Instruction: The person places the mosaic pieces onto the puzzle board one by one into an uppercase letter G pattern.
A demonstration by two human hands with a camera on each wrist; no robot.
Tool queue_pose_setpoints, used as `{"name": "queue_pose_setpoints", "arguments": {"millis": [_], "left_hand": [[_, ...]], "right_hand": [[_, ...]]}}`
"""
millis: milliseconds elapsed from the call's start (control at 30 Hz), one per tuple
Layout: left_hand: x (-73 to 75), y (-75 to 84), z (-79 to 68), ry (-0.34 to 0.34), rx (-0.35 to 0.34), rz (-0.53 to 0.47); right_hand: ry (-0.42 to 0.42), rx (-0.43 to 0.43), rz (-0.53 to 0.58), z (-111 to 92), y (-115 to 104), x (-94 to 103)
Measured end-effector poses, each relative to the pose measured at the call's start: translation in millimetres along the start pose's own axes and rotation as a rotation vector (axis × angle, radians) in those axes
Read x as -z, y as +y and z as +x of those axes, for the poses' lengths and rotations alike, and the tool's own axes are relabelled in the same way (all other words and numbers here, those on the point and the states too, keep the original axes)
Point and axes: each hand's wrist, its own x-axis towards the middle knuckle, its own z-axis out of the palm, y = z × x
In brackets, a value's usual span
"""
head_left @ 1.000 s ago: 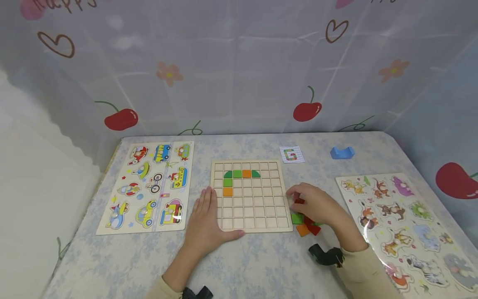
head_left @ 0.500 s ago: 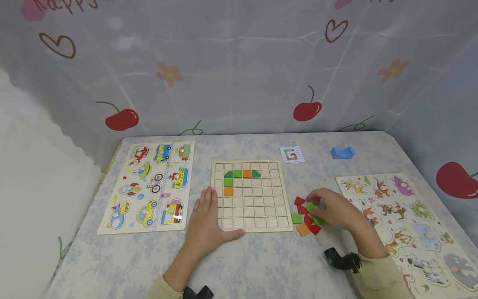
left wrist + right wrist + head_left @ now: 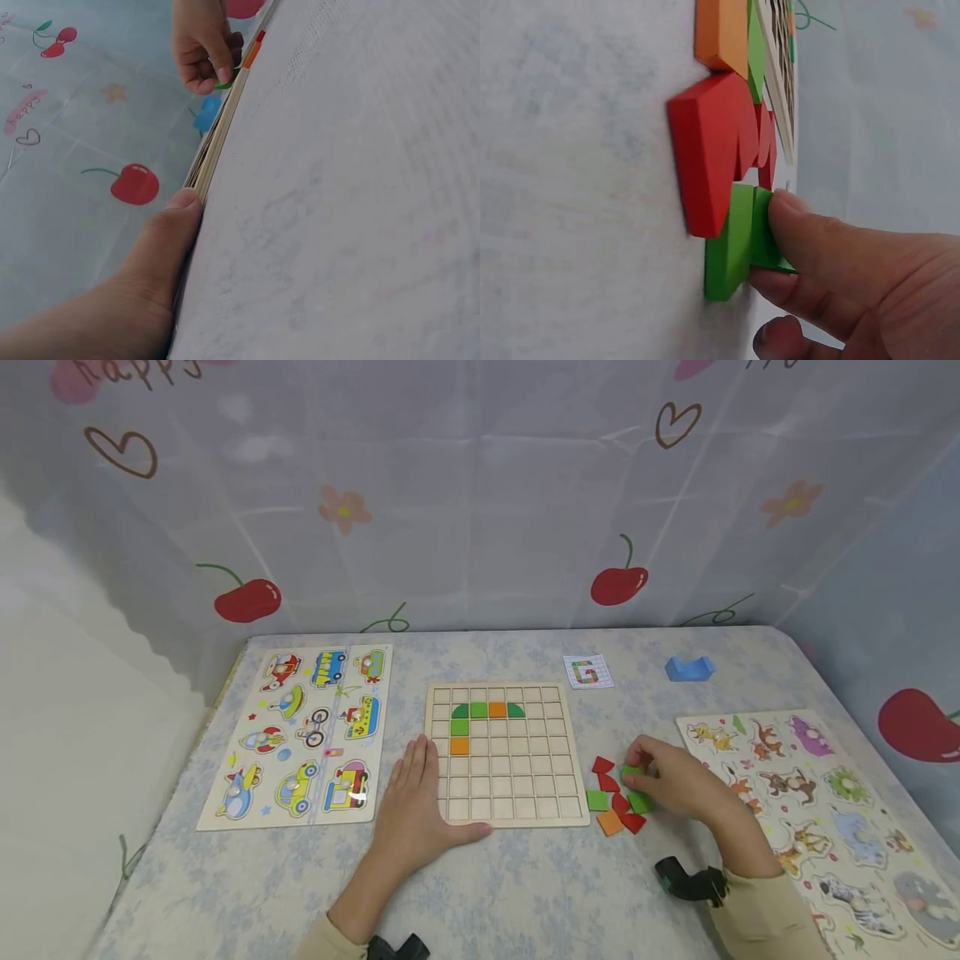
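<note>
A wooden grid board (image 3: 523,783) lies mid-table with several green and orange tiles (image 3: 478,710) set in its upper left squares. My left hand (image 3: 408,810) rests at the board's lower left corner, fingers straight along the left side and thumb (image 3: 161,236) against the front edge. To the right of the board, my right hand (image 3: 681,783) pinches a green block (image 3: 763,232) between thumb and fingers. Another green block (image 3: 729,259) sits directly beside it. Several red blocks (image 3: 620,803), a green square block (image 3: 597,801) and an orange block (image 3: 610,823) lie loose around there.
A small pattern card (image 3: 588,672) and a blue curved block (image 3: 689,669) lie at the back. A vehicle puzzle board (image 3: 300,739) is at the left, an animal puzzle board (image 3: 817,810) at the right, partly under the right forearm.
My right hand has moved right, from the board's right edge to the green blocks, and pinches one of them. My left hand has stayed in place.
</note>
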Motion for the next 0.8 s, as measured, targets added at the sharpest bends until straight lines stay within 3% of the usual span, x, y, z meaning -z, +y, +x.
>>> {"name": "queue_pose_setpoints", "arguments": {"millis": [333, 800], "left_hand": [[4.3, -3.1, -0.1, -0.033, -0.013, 0.002], [5.6, -7.4, 0.4, -0.034, -0.034, 0.007]], "right_hand": [[0.087, 0.04, 0.097, 17.3, -13.2, -4.0], [0.025, 0.185, 0.205, 62.7, -100.9, -56.2]]}}
